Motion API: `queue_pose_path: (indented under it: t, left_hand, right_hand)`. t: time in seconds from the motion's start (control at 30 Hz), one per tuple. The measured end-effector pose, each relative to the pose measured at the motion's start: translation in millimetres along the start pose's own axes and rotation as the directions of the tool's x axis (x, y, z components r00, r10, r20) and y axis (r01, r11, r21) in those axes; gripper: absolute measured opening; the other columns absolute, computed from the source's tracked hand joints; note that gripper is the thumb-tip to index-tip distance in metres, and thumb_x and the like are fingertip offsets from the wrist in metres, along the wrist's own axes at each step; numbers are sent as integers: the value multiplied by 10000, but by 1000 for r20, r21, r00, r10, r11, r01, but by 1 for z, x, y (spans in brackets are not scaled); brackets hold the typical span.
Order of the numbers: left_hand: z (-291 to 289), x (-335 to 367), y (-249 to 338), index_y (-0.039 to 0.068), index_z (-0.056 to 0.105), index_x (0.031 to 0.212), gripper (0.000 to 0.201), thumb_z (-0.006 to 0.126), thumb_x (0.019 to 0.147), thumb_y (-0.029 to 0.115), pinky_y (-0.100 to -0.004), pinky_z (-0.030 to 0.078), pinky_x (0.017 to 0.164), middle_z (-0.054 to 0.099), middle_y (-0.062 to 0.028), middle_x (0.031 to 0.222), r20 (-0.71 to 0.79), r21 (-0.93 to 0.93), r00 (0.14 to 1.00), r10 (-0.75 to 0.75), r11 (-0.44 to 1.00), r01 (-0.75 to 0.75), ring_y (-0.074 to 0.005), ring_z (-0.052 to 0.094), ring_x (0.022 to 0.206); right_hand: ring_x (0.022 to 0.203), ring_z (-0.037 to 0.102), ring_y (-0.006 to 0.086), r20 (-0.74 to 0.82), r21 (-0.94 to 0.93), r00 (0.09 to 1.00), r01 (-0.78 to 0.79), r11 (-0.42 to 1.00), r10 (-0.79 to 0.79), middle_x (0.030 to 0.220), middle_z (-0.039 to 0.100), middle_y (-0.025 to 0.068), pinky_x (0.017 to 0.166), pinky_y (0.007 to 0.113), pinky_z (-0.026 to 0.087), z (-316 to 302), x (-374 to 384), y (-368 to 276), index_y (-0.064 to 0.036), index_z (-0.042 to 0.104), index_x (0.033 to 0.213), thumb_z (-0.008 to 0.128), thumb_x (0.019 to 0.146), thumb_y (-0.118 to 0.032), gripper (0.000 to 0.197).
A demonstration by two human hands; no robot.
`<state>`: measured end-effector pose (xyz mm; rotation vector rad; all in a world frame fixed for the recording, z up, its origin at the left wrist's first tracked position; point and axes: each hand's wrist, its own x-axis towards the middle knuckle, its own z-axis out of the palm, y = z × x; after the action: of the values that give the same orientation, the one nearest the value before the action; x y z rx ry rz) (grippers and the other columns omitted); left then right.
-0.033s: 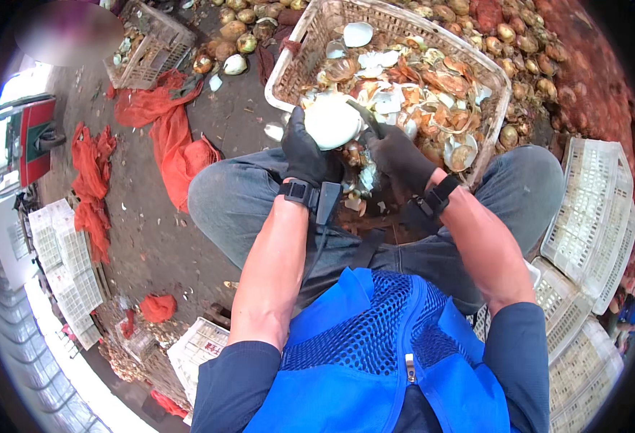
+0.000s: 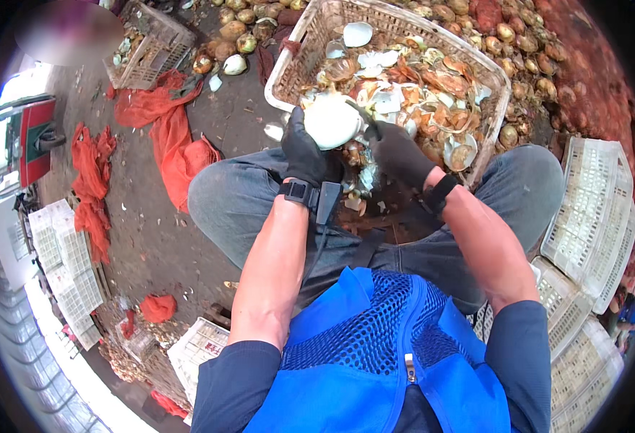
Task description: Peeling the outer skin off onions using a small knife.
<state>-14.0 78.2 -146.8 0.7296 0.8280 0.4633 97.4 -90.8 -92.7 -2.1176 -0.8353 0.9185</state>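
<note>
A large peeled white onion (image 2: pixel 331 123) sits in my left hand (image 2: pixel 306 151), whose black-gloved fingers wrap its left side and underside. My right hand (image 2: pixel 398 153), also in a black glove, is closed at the onion's right side. A dark slim tip, finger or tool, juts from it against the onion's upper right; what the fingers hold, if anything, I cannot make out. Just beyond both hands stands a pale plastic crate (image 2: pixel 283 81) full of brown and white onion skins (image 2: pixel 433 83). Scraps of peel lie below the hands, between my knees.
Unpeeled onions (image 2: pixel 527 43) are heaped behind and right of the crate. Red mesh sacks (image 2: pixel 173 137) lie on the dark floor to the left. White crates (image 2: pixel 593 209) stand along the right. Another crate (image 2: pixel 162 47) with peelings is tilted at the far left.
My right hand has shifted very slightly to the right and is a little blurred. The left hand and the onion have stayed in place.
</note>
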Motion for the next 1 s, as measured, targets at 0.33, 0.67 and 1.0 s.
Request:
queue_pose_path:
  t: [0.33, 0.67, 1.0]
  left_hand:
    - [23, -17, 15, -29, 586, 1330, 571, 381, 1070, 436, -422, 614, 923, 700, -170, 1246, 3, -51, 999, -49, 997, 49, -297, 726, 1065]
    - [12, -4, 7, -26, 582, 1335, 544, 400, 1059, 406, -435, 619, 916, 704, -169, 1232, -27, -57, 1000, -4, 998, 2, -299, 730, 1051]
    - [11, -3, 7, -9, 585, 1329, 527, 429, 1045, 407, -442, 625, 900, 708, -151, 1224, -37, -88, 998, -50, 995, 47, -303, 738, 1022]
  right_hand:
    - [768, 688, 326, 17, 217, 991, -131, 967, 130, 821, 691, 195, 680, 436, 533, 14, 10, 15, 48, 659, 1060, 539, 962, -135, 239]
    - [736, 679, 272, -138, -254, 973, 147, 956, -186, 789, 674, 92, 713, 438, 555, 20, 10, 26, 21, 652, 1115, 550, 975, -140, 237]
    - [870, 691, 448, -146, -73, 988, 30, 997, -40, 896, 691, 285, 782, 525, 542, 21, 9, 12, -21, 664, 1085, 563, 977, -171, 212]
